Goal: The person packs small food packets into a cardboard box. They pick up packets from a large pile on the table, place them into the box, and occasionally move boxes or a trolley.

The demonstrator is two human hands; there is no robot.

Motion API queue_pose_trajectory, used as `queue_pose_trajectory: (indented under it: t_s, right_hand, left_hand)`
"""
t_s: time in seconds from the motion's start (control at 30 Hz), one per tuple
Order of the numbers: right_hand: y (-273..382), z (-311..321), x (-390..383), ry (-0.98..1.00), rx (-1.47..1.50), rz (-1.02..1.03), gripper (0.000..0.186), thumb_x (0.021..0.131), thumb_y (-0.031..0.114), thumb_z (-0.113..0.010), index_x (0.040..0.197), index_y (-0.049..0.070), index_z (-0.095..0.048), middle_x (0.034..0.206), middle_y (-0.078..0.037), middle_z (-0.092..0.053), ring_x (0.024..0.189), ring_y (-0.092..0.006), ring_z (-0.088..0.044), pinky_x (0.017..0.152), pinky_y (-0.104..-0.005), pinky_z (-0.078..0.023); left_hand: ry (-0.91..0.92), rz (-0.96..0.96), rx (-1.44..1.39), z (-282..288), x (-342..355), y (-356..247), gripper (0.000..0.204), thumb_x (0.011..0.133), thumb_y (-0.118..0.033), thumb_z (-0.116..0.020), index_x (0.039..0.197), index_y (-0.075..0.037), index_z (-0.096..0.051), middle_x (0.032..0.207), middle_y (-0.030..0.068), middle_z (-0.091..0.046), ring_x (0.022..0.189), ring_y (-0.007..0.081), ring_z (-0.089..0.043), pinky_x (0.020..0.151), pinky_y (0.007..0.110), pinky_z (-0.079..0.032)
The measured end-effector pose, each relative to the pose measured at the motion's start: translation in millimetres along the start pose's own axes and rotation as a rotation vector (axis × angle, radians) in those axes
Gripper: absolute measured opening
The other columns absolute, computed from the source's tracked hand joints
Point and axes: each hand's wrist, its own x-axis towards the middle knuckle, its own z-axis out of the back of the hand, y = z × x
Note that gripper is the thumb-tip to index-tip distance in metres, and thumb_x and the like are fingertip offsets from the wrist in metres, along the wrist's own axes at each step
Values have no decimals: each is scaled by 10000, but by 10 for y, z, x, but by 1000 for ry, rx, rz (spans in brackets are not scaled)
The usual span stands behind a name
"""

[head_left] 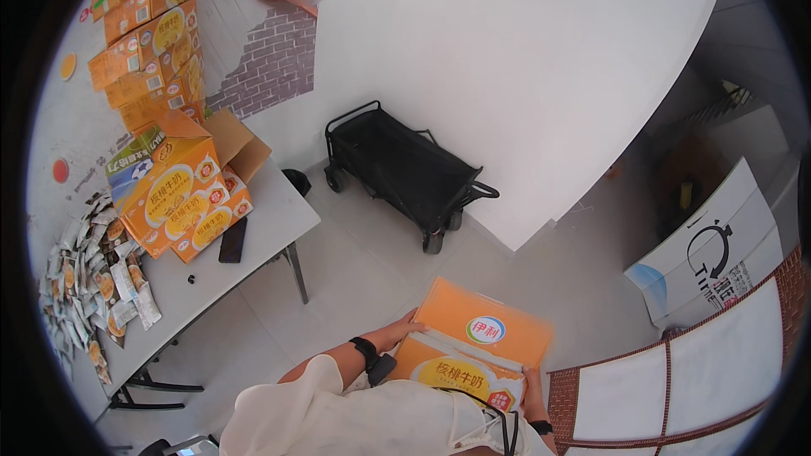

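Observation:
An orange cardboard drink carton [448,308] is held in front of my body, a pale strip running across its top. My left hand [400,329] grips its left edge, with a black band on the wrist. At the right edge my right hand [534,390] is closed on the same carton, fingers partly hidden behind it. The lower part of the carton is cut off from sight by my white top.
To the left, a table [283,218] carries orange cartons [173,194], a dark phone [233,241] and a heap of small wrapped packets [93,279]. More cartons [152,42] are stacked behind. A black folding wagon [401,160] stands ahead; a woven-framed screen [621,401] is at right.

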Motion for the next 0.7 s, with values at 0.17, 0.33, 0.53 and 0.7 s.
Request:
queue_pose_trajectory:
  t_s: [0.17, 0.33, 0.53, 0.7]
  right_hand:
    - [179, -304, 676, 72, -95, -49, 547, 824, 215, -561, 1295, 63, -329, 1177, -102, -491, 1082, -221, -498, 899, -327, -424]
    - [354, -745, 1630, 221, -157, -71, 563, 828, 229, -576, 1298, 48, -323, 1211, -113, -476, 1097, -215, -490, 904, -316, -416]
    - [730, -1130, 2903, 407, -167, -97, 579, 821, 206, -588, 1295, 19, -314, 1223, -123, -468, 1105, -215, -482, 920, -323, -401]
    - [1082, -1242, 3797, 489, -142, -122, 622, 815, 199, -596, 1319, 14, -282, 1226, -126, -461, 1109, -213, -471, 931, -325, -387]
  left_hand:
    - [-96, -70, -36, 211, 175, -322, 736, 792, -204, -612, 1384, -68, -198, 1330, 115, -369, 1219, 214, -364, 1011, 336, -299]
    - [-231, -150, -66, 486, 362, -675, 738, 788, -212, -619, 1377, -63, -200, 1321, 110, -382, 1208, 216, -390, 1006, 338, -318]
    - [-440, -202, -134, 570, 877, -1110, 753, 788, -231, -626, 1378, -52, -193, 1324, 118, -376, 1220, 226, -377, 1013, 334, -308]
    - [-535, -200, -110, 734, 1506, -1357, 715, 792, -274, -623, 1357, -98, -222, 1316, 110, -375, 1218, 236, -379, 998, 357, -345]
